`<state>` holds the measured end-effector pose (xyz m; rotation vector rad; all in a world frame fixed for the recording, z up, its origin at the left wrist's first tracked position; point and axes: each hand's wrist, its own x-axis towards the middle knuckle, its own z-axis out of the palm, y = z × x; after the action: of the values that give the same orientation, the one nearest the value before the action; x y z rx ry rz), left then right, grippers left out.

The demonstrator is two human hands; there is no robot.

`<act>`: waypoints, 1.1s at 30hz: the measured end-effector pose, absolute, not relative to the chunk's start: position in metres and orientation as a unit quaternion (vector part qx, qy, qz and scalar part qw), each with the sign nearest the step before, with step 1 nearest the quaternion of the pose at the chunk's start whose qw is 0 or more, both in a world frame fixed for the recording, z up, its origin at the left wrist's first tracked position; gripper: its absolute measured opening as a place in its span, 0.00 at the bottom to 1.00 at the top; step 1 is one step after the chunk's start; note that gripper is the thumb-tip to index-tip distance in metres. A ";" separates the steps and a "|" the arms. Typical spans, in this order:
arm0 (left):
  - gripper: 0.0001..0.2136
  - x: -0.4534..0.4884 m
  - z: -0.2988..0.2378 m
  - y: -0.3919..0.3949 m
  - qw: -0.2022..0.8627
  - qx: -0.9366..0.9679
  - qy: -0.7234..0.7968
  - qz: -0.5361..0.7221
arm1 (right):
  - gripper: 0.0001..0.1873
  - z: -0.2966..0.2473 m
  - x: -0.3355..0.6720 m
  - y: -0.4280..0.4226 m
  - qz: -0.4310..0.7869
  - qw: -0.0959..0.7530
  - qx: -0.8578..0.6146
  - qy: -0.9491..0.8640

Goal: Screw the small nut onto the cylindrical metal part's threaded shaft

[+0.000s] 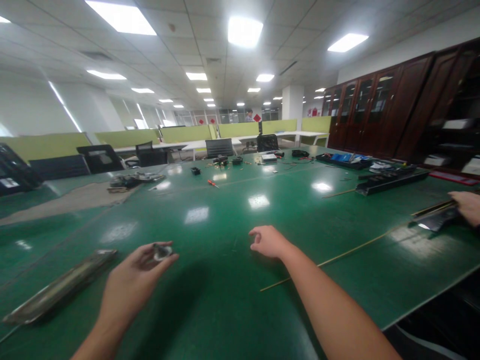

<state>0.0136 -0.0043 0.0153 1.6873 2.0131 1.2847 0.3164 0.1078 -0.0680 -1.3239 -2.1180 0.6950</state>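
Observation:
My left hand (pixel 138 270) is raised over the green table (pixel 225 310), thumb and fingers closed on a small roundish piece (pixel 162 252), dark with a pale, shiny rim; its kind is unclear. My right hand (pixel 270 242) hovers over the table's middle with fingers curled and thumb near the forefinger. Whether anything small is between them I cannot make out. Beneath my right forearm runs a long thin yellowish rod (pixel 348 255). To the left of my left hand lies a long, flat, shiny package or strip (pixel 62 287).
Another person's hand (pixel 467 206) touches a dark channel-shaped part (pixel 437 218) at the right edge. Farther back are a long black tray (pixel 392 180), a red screwdriver (pixel 213 184), a white box (pixel 268 158) and a pile of parts (pixel 137 180) on brown sheeting (pixel 75 202).

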 end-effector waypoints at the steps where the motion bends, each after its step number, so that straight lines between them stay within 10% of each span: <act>1: 0.28 0.026 0.009 0.007 0.141 0.594 0.666 0.428 | 0.22 -0.068 0.317 0.107 0.257 0.273 -0.492 -0.786; 33: 0.08 0.080 -0.057 0.023 0.152 0.775 0.488 0.372 | 0.10 -0.051 0.286 0.065 0.197 0.296 -0.324 -0.877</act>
<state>0.0801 0.0229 -0.0570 2.2234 1.3991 1.0677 0.2858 0.0651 -0.0512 -0.8615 -2.3314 0.5239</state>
